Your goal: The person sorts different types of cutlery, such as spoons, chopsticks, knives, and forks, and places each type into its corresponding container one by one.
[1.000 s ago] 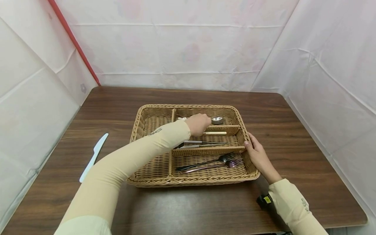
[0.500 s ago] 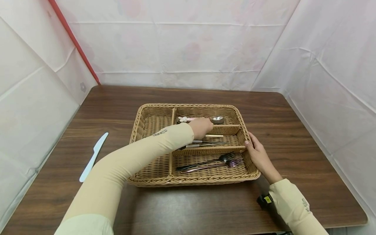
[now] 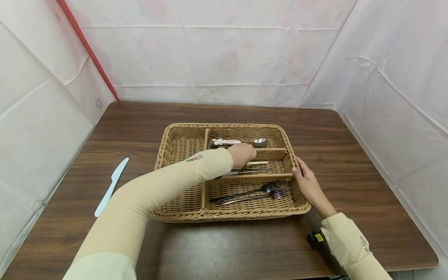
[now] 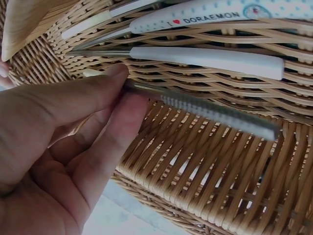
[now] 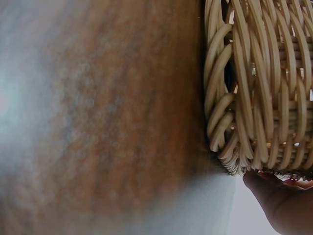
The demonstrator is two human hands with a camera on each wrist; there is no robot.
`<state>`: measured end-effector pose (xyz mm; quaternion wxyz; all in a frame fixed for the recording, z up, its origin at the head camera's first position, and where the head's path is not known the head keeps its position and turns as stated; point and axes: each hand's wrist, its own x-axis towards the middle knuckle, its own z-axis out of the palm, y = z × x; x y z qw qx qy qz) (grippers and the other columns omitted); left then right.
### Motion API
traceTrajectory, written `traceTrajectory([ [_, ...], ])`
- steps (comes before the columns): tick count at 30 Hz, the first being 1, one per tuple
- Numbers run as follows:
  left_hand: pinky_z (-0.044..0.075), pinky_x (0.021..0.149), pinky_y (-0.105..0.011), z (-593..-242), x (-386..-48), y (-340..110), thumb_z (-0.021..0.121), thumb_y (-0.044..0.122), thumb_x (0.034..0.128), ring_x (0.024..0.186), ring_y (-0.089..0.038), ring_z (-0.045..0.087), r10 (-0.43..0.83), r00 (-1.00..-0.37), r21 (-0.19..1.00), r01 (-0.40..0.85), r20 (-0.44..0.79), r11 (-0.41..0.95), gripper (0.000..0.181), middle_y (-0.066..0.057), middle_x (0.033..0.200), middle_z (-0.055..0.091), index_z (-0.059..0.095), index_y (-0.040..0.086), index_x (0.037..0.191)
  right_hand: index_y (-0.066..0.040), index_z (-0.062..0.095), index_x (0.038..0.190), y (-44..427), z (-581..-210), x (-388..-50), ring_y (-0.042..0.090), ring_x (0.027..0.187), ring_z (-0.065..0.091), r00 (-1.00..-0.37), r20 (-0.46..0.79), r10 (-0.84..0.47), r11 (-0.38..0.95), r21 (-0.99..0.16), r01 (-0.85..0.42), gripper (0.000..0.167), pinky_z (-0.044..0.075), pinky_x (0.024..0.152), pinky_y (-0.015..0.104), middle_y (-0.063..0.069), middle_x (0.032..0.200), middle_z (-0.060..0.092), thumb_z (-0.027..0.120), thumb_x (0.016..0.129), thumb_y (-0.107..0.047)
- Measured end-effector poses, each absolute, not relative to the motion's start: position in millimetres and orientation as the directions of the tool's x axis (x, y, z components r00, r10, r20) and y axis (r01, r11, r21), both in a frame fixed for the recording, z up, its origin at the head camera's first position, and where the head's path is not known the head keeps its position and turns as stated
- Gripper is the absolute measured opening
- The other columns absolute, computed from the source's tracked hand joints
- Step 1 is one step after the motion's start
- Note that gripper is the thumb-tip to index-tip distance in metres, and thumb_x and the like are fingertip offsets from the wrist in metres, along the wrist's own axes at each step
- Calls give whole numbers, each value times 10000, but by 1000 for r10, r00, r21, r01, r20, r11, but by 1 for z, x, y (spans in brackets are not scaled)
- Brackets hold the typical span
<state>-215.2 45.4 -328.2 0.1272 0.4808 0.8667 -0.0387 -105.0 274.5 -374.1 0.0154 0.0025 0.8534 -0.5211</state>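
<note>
My left hand (image 3: 244, 154) reaches into the middle compartment of a wicker cutlery basket (image 3: 227, 217). Between thumb and fingers it pinches a slim metal utensil (image 4: 217, 116) with a ribbed, pale length; its exact kind is unclear. Beside it lie a plain white-handled utensil (image 4: 205, 61) and a "Doraemon" handle (image 4: 195, 18), both tapering into thin metal. My right hand (image 3: 309, 188) holds the basket's right side, thumb over the rim; in the right wrist view that hand (image 5: 288, 205) is only partly visible.
A rabbit-ended handle (image 3: 227, 142) and a spoon bowl (image 3: 259, 142) lie in the back compartment. The front one holds a black fork (image 3: 269, 187) and a purplish fork (image 3: 278, 194). A pale blue knife (image 3: 112, 186) rests on the table (image 3: 350, 163) at left.
My left hand has shifted right and slightly toward me, uncovering the rabbit-ended handle. My right hand and the basket stay where they were.
</note>
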Motion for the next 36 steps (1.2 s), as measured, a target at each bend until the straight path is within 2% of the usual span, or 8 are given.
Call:
traceTrajectory([
  [7, 432, 757, -289, -335, -216, 51, 562, 3, 936, 901, -167, 571, 813, -464, -21, 872, -351, 489, 205, -56, 1057, 624, 640, 71, 1113, 27, 133, 1498, 274, -374, -105, 398, 1375, 223, -1000, -21, -5, 463, -886, 17, 530, 215, 1090, 522, 289, 1503, 206, 349, 1038, -121],
  [15, 420, 738, -279, -341, -216, 52, 557, 21, 944, 880, -148, 549, 816, -435, -88, 895, -380, 436, 152, -33, 1016, 619, 636, 98, 1048, 20, 128, 1501, 274, -374, -105, 404, 1373, 225, -1000, -28, -6, 466, -885, 22, 540, 219, 1087, 530, 289, 1504, 206, 352, 1041, -152],
  [18, 425, 724, -274, -341, -215, 52, 559, 13, 940, 867, -149, 552, 815, -437, -88, 894, -380, 439, 156, -38, 1005, 621, 635, 97, 1047, 18, 119, 1503, 274, -374, -105, 407, 1375, 218, -1000, -30, -7, 467, -884, 24, 546, 218, 1085, 537, 289, 1507, 197, 350, 1042, -160],
  [23, 367, 689, -278, -337, -216, 48, 544, 19, 950, 828, -143, 510, 791, -464, -61, 874, -400, 482, 174, -54, 1024, 606, 625, 88, 1087, 22, 106, 1503, 274, -375, -106, 420, 1374, 212, -999, -35, -13, 474, -880, 25, 550, 222, 1078, 553, 298, 1506, 188, 347, 1043, -161],
  [27, 405, 708, -270, -324, -216, 40, 537, -26, 941, 818, -156, 526, 804, -481, -8, 859, -350, 511, 188, -71, 1017, 610, 629, 49, 1086, 23, 106, 1503, 274, -375, -108, 422, 1375, 209, -999, -35, -15, 479, -878, 24, 548, 220, 1077, 556, 299, 1506, 186, 345, 1043, -157],
  [32, 482, 716, -264, -301, -216, 18, 559, -95, 891, 744, -160, 527, 818, -528, 66, 830, -230, 554, 139, -84, 887, 628, 629, 22, 920, 19, 117, 1503, 273, -375, -109, 414, 1375, 215, -999, -32, -19, 467, -884, 20, 544, 219, 1081, 548, 294, 1505, 196, 347, 1043, -159],
  [36, 482, 676, -265, -287, -217, -10, 565, -178, 815, 679, -149, 473, 803, -582, 137, 791, -130, 596, 202, -62, 773, 584, 608, 19, 813, 16, 130, 1503, 272, -376, -111, 401, 1378, 218, -999, -32, -17, 461, -887, 21, 538, 214, 1088, 534, 285, 1507, 204, 349, 1043, -158],
])
